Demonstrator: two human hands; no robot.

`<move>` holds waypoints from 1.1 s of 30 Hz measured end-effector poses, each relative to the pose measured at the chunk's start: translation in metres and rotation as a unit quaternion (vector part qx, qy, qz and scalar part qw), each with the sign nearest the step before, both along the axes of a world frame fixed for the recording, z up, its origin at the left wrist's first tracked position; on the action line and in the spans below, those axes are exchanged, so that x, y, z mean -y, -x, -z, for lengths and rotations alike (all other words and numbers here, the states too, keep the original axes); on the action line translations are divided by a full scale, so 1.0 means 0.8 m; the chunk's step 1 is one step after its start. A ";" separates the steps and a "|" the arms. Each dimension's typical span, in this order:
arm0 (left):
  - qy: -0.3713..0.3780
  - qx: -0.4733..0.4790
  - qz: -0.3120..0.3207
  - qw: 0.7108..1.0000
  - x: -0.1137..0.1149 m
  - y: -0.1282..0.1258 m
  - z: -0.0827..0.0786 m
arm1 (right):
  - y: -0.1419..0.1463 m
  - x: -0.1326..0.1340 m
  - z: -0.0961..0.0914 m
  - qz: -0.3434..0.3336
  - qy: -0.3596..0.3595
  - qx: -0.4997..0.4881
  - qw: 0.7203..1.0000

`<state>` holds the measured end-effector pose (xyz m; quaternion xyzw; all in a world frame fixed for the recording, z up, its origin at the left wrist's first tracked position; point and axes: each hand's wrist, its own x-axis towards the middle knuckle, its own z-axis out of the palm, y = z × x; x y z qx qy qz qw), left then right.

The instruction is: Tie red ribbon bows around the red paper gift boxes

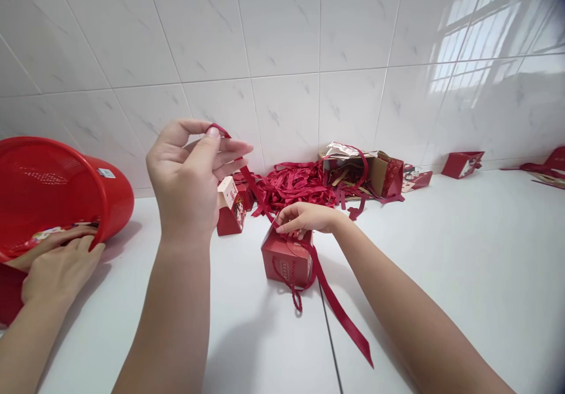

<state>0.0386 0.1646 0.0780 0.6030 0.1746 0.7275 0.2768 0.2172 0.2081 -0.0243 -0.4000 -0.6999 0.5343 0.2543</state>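
My left hand (189,164) is raised above the table, thumb and forefinger pinching one end of a dark red ribbon (342,306). From there the ribbon slants down to a small red gift box (288,259) in the middle. My right hand (304,217) rests on top of that box, its fingers pressed on the ribbon where it crosses the lid. The other ribbon end trails over the box's right side onto the table. A twisted red cord handle (295,291) hangs down the box's front face.
A co-worker's hands (62,270) reach by a red plastic basket (119,188) lying on its side at left. Behind my box are a smaller red box (232,220), a heap of red ribbons (295,185) and an open carton (388,176). A tiled wall (282,106) stands behind.
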 end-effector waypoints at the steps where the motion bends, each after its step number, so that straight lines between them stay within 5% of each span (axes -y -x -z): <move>1: -0.006 0.003 -0.008 1.000 -0.002 0.000 0.000 | 0.000 -0.001 0.001 -0.001 -0.001 -0.001 1.000; 9: 0.003 0.006 -0.002 1.000 0.005 -0.001 -0.003 | 0.000 -0.003 0.004 -0.001 0.000 0.017 1.000; 12: 0.070 0.057 0.102 0.991 0.008 0.005 -0.009 | 0.002 0.006 -0.006 0.022 -0.018 0.024 0.999; 15: 0.176 0.105 0.269 0.941 0.002 0.017 -0.014 | 0.002 0.021 -0.024 0.070 -0.079 0.053 0.993; 17: 0.228 0.144 0.346 0.899 -0.005 0.026 -0.016 | -0.002 0.032 -0.039 0.146 -0.164 0.094 0.971; 20: 0.248 0.207 0.380 0.867 -0.013 0.035 -0.014 | -0.015 0.051 -0.059 0.255 -0.266 0.172 0.914; 22: 0.255 0.229 0.385 0.857 -0.018 0.038 -0.013 | -0.028 0.062 -0.067 0.242 -0.230 0.249 0.909; 26: 0.256 0.252 0.388 0.849 -0.022 0.041 -0.011 | -0.045 0.068 -0.065 0.086 -0.097 0.372 0.919; 33: 0.269 0.259 0.361 0.855 -0.021 0.039 -0.012 | -0.028 0.043 -0.042 0.037 -0.021 0.339 0.940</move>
